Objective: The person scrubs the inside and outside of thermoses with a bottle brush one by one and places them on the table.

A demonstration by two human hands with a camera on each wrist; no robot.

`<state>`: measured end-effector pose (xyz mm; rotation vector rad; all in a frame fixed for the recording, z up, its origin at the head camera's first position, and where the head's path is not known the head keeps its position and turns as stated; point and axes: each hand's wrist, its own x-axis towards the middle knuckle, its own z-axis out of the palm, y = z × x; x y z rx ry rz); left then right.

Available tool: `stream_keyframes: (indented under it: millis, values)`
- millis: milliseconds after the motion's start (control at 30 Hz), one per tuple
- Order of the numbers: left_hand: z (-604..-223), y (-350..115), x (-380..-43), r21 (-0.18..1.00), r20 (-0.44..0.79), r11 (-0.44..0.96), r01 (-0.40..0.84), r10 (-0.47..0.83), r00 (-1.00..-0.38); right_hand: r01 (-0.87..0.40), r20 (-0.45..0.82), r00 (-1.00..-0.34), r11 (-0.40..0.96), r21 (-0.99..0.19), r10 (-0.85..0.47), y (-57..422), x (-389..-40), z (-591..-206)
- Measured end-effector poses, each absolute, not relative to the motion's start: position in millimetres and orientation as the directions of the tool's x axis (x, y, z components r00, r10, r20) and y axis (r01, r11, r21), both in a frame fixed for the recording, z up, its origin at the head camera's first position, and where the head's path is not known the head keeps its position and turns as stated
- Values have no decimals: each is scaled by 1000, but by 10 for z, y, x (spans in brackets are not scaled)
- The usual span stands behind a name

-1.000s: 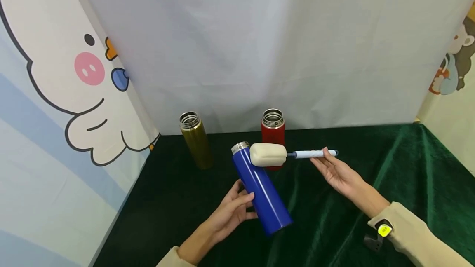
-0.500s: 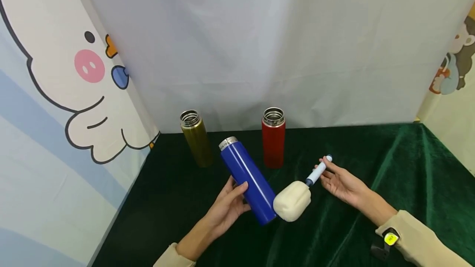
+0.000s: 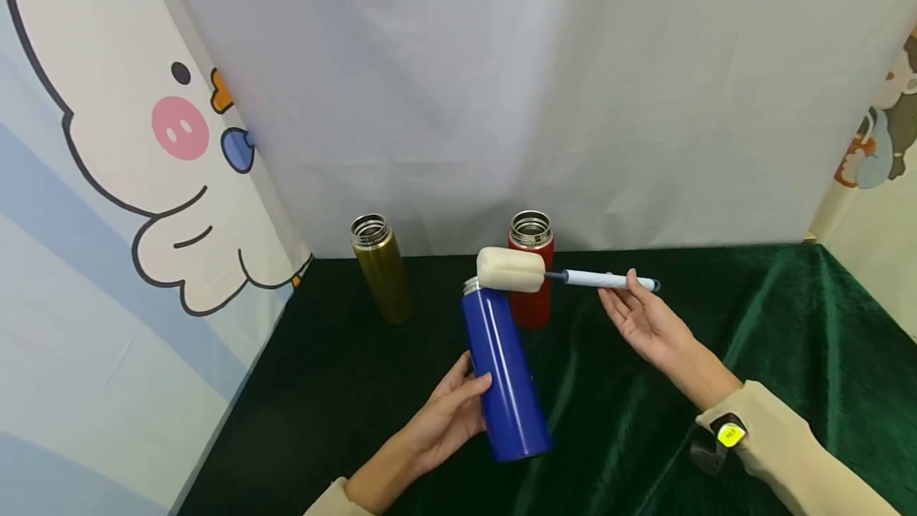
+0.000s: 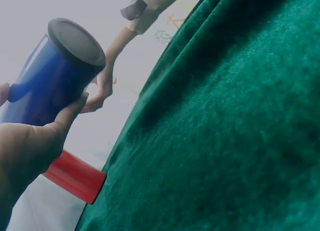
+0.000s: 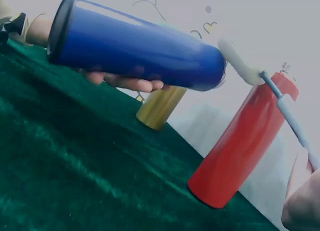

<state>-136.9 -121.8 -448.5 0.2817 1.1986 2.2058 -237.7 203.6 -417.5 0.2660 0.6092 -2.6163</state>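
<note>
1. The fingers of both hands were occupied, so I judged that the work was in progress: the blue bottle (image 3: 507, 392) and the brush (image 3: 576, 278) had been taken up, but the brush head (image 3: 511, 269) was outside the bottle. How much brushing was finished, I could not tell.
2. The fingers of the left hand (image 3: 446, 424), at the lower centre of the head view, were curled around the blue bottle below its middle. The bottle was lifted and tilted, its mouth toward the upper left of the frame and its base toward the lower right.
3. The fingers of the right hand (image 3: 648, 326), right of the centre, were pinching the brush by its handle, near the end. The brush head pointed to the left, just beside the bottle's mouth; whether they touched was not clear.
4. Farther up the frame, the red bottle (image 3: 532, 313) and, more to the left, the gold bottle (image 3: 383, 281) stood uncapped on the worktop (image 3: 731, 293), held by no hand.
</note>
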Motion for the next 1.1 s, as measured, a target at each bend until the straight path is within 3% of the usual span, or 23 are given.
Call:
stream_keyframes:
  millis: [567, 900, 1100]
  values:
    - [-4505, -1201, -1431, 808, -116, -414, -419, 587, -802, 498, -256, -866, -798, -341, -431, 2219, -2206, -4433]
    - [-4490, -1228, -1484, 805, -140, -436, -404, 521, -842, 565, -259, -824, -702, -433, -503, 2294, -2176, -4507]
    - [-4446, -1247, -1497, 784, -133, -454, -423, 543, -829, 576, -265, -813, -654, -490, -518, 2306, -2191, -4535]
